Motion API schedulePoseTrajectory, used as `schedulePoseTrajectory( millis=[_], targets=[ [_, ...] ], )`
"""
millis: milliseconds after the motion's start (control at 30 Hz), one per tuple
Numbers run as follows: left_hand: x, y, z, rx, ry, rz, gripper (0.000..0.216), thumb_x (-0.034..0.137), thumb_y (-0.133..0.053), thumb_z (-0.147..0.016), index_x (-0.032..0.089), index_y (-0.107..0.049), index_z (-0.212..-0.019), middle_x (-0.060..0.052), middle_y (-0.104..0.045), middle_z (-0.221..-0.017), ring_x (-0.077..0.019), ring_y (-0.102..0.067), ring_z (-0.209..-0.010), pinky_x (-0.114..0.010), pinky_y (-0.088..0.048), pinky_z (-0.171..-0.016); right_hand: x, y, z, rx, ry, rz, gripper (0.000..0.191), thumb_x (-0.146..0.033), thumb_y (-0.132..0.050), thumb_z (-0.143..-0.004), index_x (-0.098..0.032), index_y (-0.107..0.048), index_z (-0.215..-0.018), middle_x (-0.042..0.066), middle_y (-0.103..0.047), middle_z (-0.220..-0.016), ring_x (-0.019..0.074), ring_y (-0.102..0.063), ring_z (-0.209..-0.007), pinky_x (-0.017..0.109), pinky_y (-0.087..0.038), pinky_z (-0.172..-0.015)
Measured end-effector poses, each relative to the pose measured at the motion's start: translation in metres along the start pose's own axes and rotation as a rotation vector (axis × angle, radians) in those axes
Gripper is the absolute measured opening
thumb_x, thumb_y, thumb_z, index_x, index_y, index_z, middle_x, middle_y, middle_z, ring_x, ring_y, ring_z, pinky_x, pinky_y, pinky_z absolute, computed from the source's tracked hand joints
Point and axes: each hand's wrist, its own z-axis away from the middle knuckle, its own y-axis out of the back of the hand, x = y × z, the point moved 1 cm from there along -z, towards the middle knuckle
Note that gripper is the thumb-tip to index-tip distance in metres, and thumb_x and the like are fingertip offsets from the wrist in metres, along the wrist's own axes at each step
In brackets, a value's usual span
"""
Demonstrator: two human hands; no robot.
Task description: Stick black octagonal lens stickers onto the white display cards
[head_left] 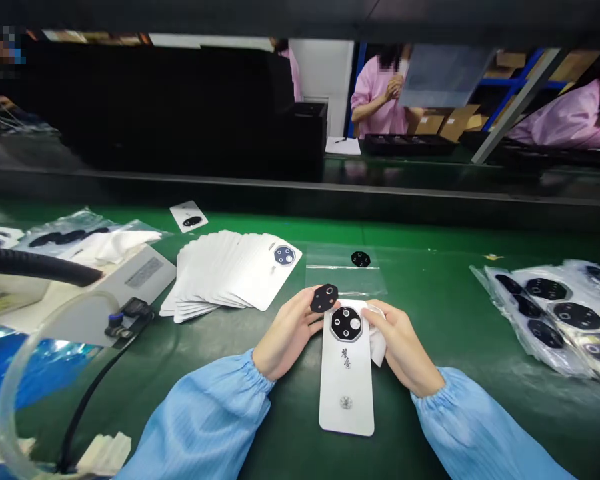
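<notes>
My left hand (283, 333) pinches a black octagonal camera lens cover (325, 298) with small round holes. Just right of it a white phone back panel (347, 387) lies upright before me, with dark lettering and a black octagonal camera area at its top. My right hand (405, 340) is closed on a white cloth (377, 340) at the panel's upper right edge; some of its fingers are hidden behind the cloth. Beyond my hands, another black lens cover (361, 259) lies on a clear plastic bag (335, 279).
A fanned stack of white panels (230, 273) is at left, with a single panel (189, 217) behind it. Bagged black covers (555, 313) lie at right. A white box (140, 280), hose (10, 393) and black cable (85, 407) occupy the left. People in pink (380, 93) work beyond.
</notes>
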Motion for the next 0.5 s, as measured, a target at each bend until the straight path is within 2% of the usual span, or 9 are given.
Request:
schedulePoseTrajectory(
  millis=[133,300,500],
  targets=[
    [-0.0047,0.0042,-0.0028,0.025,0.036,0.014,0.034,0.040,-0.052,-0.092,0.013,-0.062,-0.110,-0.012,-0.069,-0.110,-0.0261,-0.059,-0.115,-0.040,-0.040,-0.103,0.0057,0.0031,-0.0042,0.007,-0.058,0.043,0.025,-0.042,-0.060,-0.088,-0.017,-0.064,-0.089,0.003,-0.061,-0.085,0.0162,-0.056,-0.079,0.024,-0.043,-0.068],
    [-0.0013,0.0011,-0.0027,0.023,0.035,0.007,0.031,0.037,-0.050,-0.094,0.014,-0.061,-0.111,-0.010,-0.066,-0.113,-0.0266,-0.057,-0.116,-0.043,-0.040,-0.105,0.0036,0.0054,-0.0063,-0.002,-0.029,0.220,0.026,-0.043,-0.059,-0.089,-0.017,-0.061,-0.084,0.000,-0.055,-0.077,0.0137,-0.052,-0.072,0.023,-0.039,-0.062],
    [0.0002,-0.0040,0.0038,-0.013,0.077,-0.006,0.029,0.035,-0.052,-0.094,0.016,-0.058,-0.114,-0.009,-0.066,-0.116,-0.0264,-0.056,-0.119,-0.042,-0.040,-0.106,0.0065,0.0055,-0.0072,0.062,-0.051,0.376,0.031,-0.046,-0.066,-0.081,-0.017,-0.055,-0.077,-0.001,-0.052,-0.068,0.0126,-0.048,-0.061,0.024,-0.035,-0.054]
  ],
)
